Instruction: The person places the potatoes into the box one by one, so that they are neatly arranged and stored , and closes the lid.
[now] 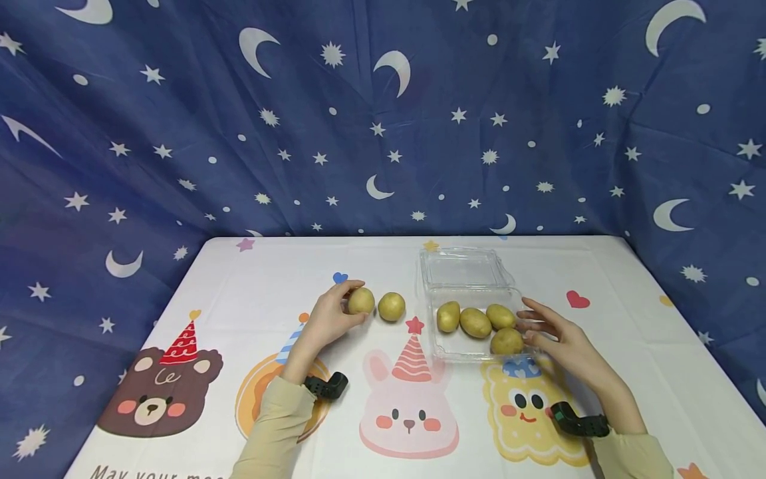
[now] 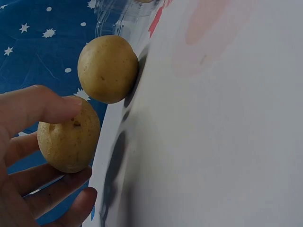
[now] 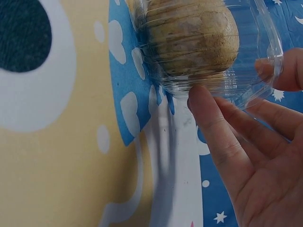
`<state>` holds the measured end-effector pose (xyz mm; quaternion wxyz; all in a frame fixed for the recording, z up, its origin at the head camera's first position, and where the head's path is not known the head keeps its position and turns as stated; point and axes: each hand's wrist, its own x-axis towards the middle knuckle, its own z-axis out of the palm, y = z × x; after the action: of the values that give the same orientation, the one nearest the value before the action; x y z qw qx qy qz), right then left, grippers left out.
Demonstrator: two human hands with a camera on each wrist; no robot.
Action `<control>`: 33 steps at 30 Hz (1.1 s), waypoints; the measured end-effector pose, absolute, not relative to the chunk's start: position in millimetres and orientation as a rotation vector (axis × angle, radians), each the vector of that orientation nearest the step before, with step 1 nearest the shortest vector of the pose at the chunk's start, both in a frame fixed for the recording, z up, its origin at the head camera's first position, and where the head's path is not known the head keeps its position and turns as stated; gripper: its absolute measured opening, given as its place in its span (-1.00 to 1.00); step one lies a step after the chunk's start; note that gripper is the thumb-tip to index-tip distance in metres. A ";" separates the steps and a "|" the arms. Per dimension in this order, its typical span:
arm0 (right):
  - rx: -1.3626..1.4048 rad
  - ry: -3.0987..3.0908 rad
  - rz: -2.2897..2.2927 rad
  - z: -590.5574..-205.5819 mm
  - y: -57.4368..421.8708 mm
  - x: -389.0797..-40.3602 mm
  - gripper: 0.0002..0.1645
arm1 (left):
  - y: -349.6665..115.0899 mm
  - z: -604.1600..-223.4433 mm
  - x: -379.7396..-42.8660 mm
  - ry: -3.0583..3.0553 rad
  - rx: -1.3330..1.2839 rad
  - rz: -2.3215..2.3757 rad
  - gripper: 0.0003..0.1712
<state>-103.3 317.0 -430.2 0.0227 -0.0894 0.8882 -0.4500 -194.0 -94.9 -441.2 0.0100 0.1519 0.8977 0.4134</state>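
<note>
My left hand (image 1: 332, 314) grips a yellow-brown potato (image 2: 71, 137), thumb on one side and fingers curled round the other. Just to its right, a second potato (image 1: 391, 307) sits on the table. Further right stands a clear plastic clamshell box (image 1: 439, 346), its lid (image 1: 461, 268) laid back behind it. Several potatoes (image 1: 475, 323) lie inside the box. At the box's right side is my right hand (image 1: 556, 336), with fairly straight fingers; its thumb tip is right at the clear wall and another fingertip at the rim (image 3: 279, 61).
A white tablecloth (image 1: 197, 459) with cartoon prints covers the table. Behind and at both sides hangs a dark blue curtain (image 1: 335, 179) with moons and stars. Black wrist cameras are strapped on both wrists.
</note>
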 end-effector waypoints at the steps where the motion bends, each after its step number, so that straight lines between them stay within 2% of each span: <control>1: -0.275 2.754 -1.392 -430.2 316.9 -103.3 -0.26 | -94.5 -440.6 -193.9 2.801 0.472 1.293 -0.30; 33: -0.243 2.759 -1.352 -427.6 317.2 -103.0 -0.25 | -81.7 -428.4 -187.2 2.792 0.483 1.341 -0.32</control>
<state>-103.0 317.2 -427.6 0.0299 -0.0790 0.8948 -0.4384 -187.2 -81.7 -428.4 0.0032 0.1540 0.8907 0.4278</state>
